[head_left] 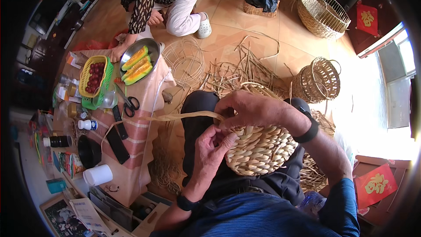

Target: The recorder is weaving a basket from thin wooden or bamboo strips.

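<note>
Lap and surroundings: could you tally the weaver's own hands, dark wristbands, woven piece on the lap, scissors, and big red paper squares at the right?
Hands, left hand and right hand: 2
Dark wristbands: 2
Woven piece on the lap: 1
Scissors: 1
Big red paper squares: 2
Total: 8

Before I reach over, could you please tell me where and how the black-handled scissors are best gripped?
I'd grip the scissors by their black loops, coming from the right: the loops lie on that side, while the blades point up-left, away.
</note>
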